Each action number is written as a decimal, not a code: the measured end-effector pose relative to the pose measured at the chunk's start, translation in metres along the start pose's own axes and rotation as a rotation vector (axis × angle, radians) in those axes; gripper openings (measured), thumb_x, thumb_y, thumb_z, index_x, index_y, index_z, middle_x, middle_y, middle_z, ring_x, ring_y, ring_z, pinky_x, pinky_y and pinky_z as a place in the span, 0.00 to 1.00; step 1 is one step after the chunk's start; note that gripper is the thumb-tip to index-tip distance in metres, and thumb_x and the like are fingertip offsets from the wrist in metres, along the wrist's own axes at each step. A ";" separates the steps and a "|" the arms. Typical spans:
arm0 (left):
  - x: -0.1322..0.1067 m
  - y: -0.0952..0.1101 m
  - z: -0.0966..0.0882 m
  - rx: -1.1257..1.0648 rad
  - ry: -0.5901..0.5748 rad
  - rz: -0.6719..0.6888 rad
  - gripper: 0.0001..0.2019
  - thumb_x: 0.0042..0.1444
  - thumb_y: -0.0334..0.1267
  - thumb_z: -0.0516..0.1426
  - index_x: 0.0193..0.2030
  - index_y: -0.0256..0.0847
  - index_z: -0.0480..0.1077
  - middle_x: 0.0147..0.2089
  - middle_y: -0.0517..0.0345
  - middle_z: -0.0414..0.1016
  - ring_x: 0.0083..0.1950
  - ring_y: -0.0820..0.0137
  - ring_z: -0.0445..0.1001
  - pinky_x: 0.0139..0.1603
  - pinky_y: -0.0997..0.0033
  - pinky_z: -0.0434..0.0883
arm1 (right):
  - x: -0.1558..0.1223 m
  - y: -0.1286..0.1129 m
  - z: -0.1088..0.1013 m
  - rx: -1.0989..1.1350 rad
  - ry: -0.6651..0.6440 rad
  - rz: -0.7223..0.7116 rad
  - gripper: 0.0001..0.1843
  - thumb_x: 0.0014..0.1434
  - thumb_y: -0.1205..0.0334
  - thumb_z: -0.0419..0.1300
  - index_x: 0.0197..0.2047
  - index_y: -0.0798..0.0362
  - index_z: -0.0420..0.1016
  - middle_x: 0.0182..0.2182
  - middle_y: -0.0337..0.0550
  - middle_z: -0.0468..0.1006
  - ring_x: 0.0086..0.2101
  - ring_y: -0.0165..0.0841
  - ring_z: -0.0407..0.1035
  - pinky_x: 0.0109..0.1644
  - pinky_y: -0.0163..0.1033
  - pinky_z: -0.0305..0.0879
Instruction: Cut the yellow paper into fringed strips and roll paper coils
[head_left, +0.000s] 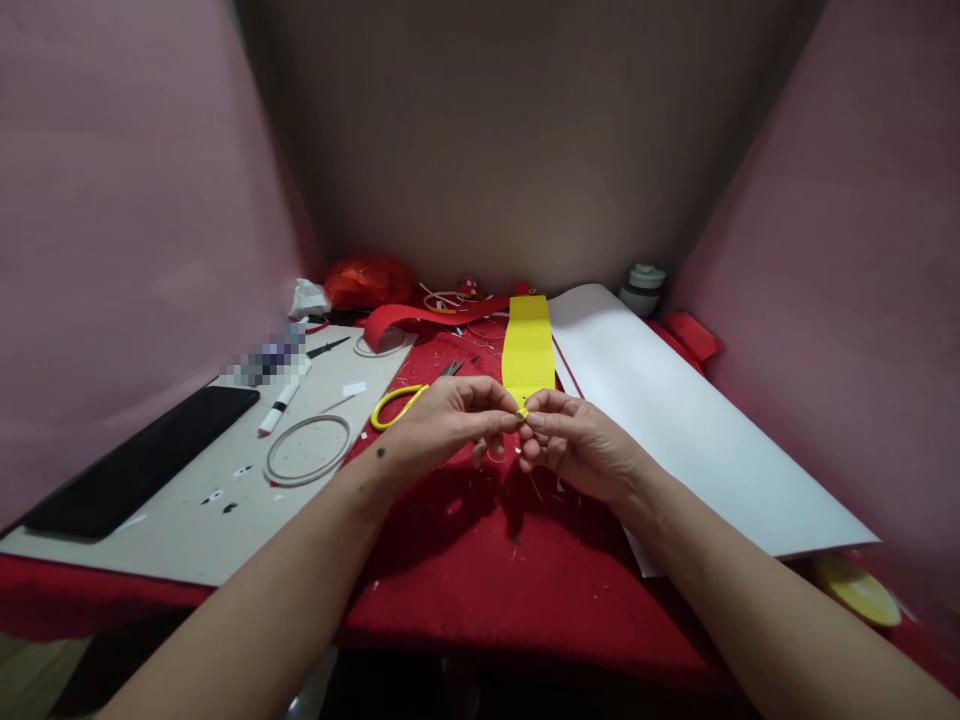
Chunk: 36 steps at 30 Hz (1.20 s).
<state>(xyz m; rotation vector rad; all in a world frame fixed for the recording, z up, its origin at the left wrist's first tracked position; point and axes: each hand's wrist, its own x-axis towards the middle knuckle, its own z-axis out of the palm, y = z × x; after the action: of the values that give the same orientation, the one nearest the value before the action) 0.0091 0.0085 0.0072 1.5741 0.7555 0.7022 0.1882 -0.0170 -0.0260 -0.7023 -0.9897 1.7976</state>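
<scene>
Between the fingertips of both hands is a small yellow piece point(523, 414), too little to make out its exact shape. My left hand point(469, 415) pinches it from the left, and my right hand point(574, 435) pinches it from the right. Just beyond the fingers lies a wide yellow ribbed strip point(528, 345), running away from me. Yellow-handled scissors point(401, 405) rest by my left wrist, their handles partly behind the hand. A red ribbed strip point(420, 318) curls across the cloth farther back.
At left, a grey board point(247, 530) bears a black flat device point(150, 465), a white marker point(285, 400), a grey ring point(307, 450) and paper scraps. A white sheet point(675, 400) covers the right. Behind are a red plastic bag point(367, 281) and a lidded jar point(643, 290).
</scene>
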 end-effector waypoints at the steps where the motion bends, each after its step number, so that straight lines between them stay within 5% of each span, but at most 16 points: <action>1: 0.000 0.000 0.001 -0.002 0.004 -0.015 0.09 0.50 0.36 0.60 0.35 0.33 0.70 0.26 0.58 0.73 0.23 0.77 0.69 0.21 0.79 0.66 | 0.000 0.000 0.000 -0.014 0.004 0.000 0.09 0.48 0.66 0.66 0.32 0.53 0.69 0.22 0.36 0.75 0.23 0.27 0.70 0.31 0.35 0.67; 15: 0.001 0.000 0.004 0.048 0.057 -0.075 0.06 0.51 0.34 0.58 0.33 0.34 0.68 0.21 0.62 0.70 0.18 0.80 0.66 0.18 0.81 0.63 | -0.001 0.002 0.007 -0.091 0.103 -0.087 0.09 0.46 0.65 0.67 0.30 0.55 0.71 0.25 0.39 0.76 0.25 0.30 0.72 0.34 0.39 0.68; 22: 0.001 -0.001 0.007 0.176 0.077 -0.077 0.03 0.51 0.33 0.56 0.32 0.35 0.68 0.19 0.63 0.69 0.17 0.79 0.65 0.17 0.81 0.61 | -0.001 0.005 0.006 -0.339 0.207 -0.124 0.08 0.49 0.61 0.66 0.28 0.55 0.71 0.20 0.38 0.74 0.21 0.29 0.71 0.27 0.34 0.63; 36: 0.000 -0.007 0.008 0.366 0.126 -0.014 0.05 0.51 0.33 0.55 0.31 0.36 0.70 0.18 0.63 0.70 0.16 0.79 0.65 0.16 0.82 0.61 | -0.004 0.000 0.012 -0.607 0.194 -0.147 0.06 0.54 0.60 0.60 0.30 0.54 0.69 0.20 0.36 0.72 0.21 0.27 0.66 0.27 0.34 0.60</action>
<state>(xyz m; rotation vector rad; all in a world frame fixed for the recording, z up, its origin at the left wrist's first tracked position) 0.0145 0.0044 -0.0006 1.8641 1.0315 0.6843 0.1808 -0.0247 -0.0199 -1.1158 -1.4260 1.2681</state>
